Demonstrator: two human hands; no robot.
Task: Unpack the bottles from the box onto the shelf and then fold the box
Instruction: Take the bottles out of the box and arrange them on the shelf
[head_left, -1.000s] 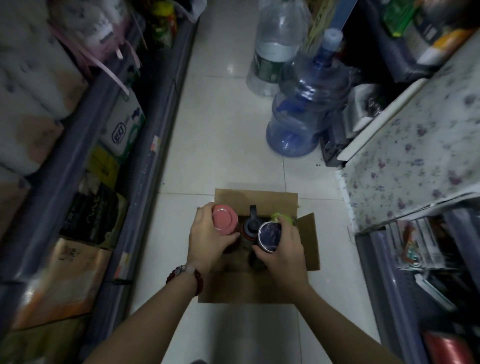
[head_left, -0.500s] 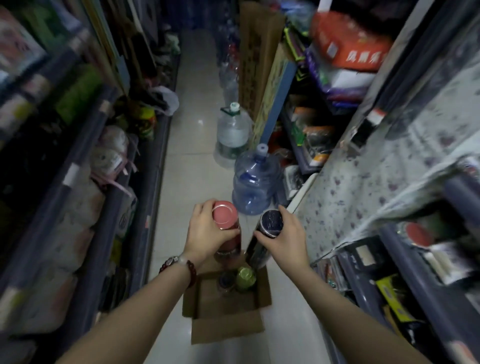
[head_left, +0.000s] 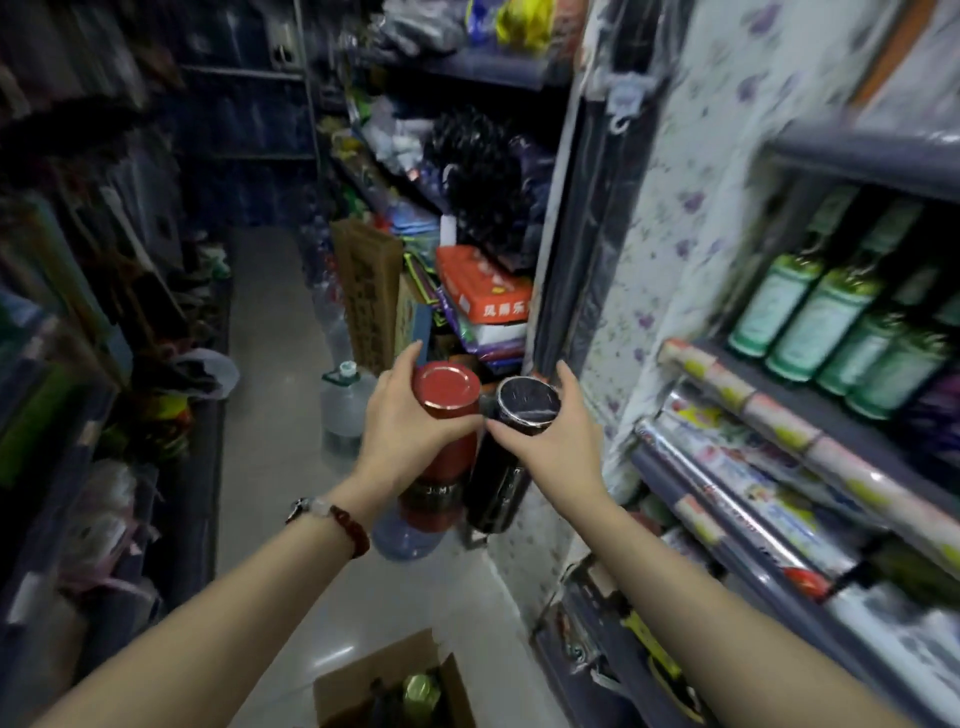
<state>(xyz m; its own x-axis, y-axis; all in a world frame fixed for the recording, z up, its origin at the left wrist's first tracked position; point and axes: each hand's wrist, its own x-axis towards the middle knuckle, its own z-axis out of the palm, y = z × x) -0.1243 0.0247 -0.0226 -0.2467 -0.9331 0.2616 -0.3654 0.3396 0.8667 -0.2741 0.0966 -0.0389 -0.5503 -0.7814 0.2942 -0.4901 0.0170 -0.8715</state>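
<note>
Two bottles are held up mid-aisle, side by side and pretty much touching: one red bottle (head_left: 447, 415) gripped near its cap by the left hand (head_left: 410, 421), one black bottle (head_left: 511, 436) gripped near its top by the right hand (head_left: 563, 431). One open cardboard box (head_left: 363, 680) is seen on the floor (head_left: 270, 322) below, with one green-capped bottle (head_left: 422, 688) clearly made out inside; the rest in there is too dark to count. Green bottles (head_left: 810, 306) are lined up on the shelf (head_left: 779, 395) at right.
</note>
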